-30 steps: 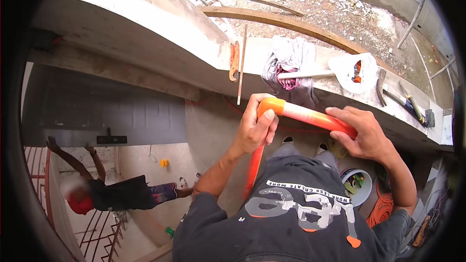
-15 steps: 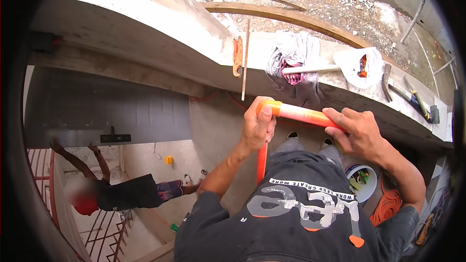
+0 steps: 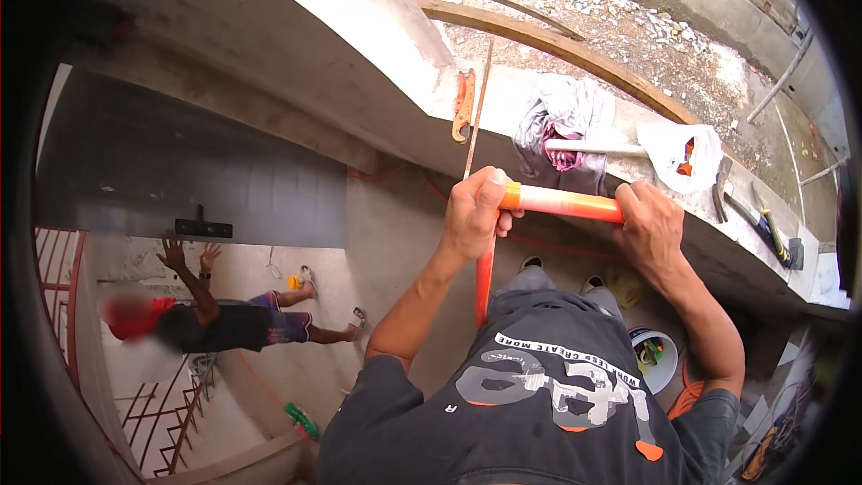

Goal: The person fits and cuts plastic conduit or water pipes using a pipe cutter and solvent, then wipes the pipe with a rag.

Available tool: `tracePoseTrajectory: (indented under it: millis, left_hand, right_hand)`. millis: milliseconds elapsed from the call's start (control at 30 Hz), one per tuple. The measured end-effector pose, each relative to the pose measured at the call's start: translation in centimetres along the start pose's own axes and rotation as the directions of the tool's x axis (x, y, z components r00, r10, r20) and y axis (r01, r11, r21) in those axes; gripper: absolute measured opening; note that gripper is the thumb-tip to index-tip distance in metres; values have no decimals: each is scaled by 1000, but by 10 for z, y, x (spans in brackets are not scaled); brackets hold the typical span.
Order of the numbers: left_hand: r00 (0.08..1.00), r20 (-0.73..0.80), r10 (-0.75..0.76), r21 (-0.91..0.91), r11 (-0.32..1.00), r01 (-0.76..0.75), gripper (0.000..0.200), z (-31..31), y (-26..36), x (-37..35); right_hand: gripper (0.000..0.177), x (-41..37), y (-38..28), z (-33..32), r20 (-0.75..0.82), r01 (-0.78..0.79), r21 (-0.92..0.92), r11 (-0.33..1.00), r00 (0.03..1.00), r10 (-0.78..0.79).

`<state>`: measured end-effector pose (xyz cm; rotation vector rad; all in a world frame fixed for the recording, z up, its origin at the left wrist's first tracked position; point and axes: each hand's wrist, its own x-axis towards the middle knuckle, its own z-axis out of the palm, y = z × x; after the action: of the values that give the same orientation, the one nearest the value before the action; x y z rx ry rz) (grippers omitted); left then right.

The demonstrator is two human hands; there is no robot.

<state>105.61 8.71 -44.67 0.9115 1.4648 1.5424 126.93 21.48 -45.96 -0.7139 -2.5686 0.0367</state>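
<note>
My left hand point(image 3: 476, 216) is closed around the orange elbow fitting point(image 3: 513, 194) at the corner of two orange pipes. One orange pipe point(image 3: 567, 202) runs right from the elbow, and my right hand point(image 3: 650, 226) is wrapped round its far end. A second orange pipe point(image 3: 483, 286) drops from under my left hand toward my shirt. On the ledge just beyond lie an orange-handled pipe cutter point(image 3: 463, 108) and a thin narrow strip point(image 3: 479, 103). The elbow is partly hidden by my left fingers.
Along the concrete ledge point(image 3: 395, 54) rest a grey cloth point(image 3: 575, 108), a white pipe point(image 3: 602, 149), a plastic bag point(image 3: 660, 139), and hand tools point(image 3: 768, 232). A bucket point(image 3: 666, 375) and orange hose point(image 3: 688, 392) are at lower right. Another person point(image 3: 224, 323) stands at left.
My right hand has changed from extended fingers to a tighter grip at the pipe's end. The view has shifted. The other person's hands have come off the grey panel and their legs are apart.
</note>
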Motion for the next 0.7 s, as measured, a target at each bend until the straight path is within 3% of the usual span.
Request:
tracePoseTrajectory:
  millis: [67, 200, 300, 433, 500, 533, 600, 700]
  left_hand:
    - [1000, 15, 11, 190, 982, -14, 43, -7, 3, -3]
    - [997, 16, 78, 198, 977, -80, 43, -14, -5, -12]
    - [998, 12, 59, 281, 958, -60, 43, -18, -12, -18]
    - [999, 40, 30, 257, 966, -39, 42, -28, -24, -20]
    - [997, 52, -63, 162, 985, 54, 40, -31, -26, -21]
    - [997, 49, -58, 159, 986, 49, 40, -33, -27, -20]
    - [996, 35, -81, 110, 991, 76, 39, -36, -29, -19]
    - [993, 58, -100, 42, 994, 97, 40, -44, -27, -18]
  right_hand:
    - [21, -1, -4, 8, 36, -23, 82, 996, 999, 20]
    - [21, -6, -10, 9, 154, -37, 162, 986, 988, 12]
    - [18, -11, -13, 14, 341, -91, 219, 972, 940, 12]
    - [18, -5, -17, 10, 443, -114, 226, 967, 896, 2]
    - [20, 0, -15, 8, 521, -111, 285, 952, 852, -57]
    - [20, 1, -14, 9, 520, -105, 283, 953, 852, -60]
    - [25, 0, -13, 12, 337, 46, 252, 967, 932, -132]
    - [29, 2, -15, 12, 256, 81, 184, 980, 958, -128]
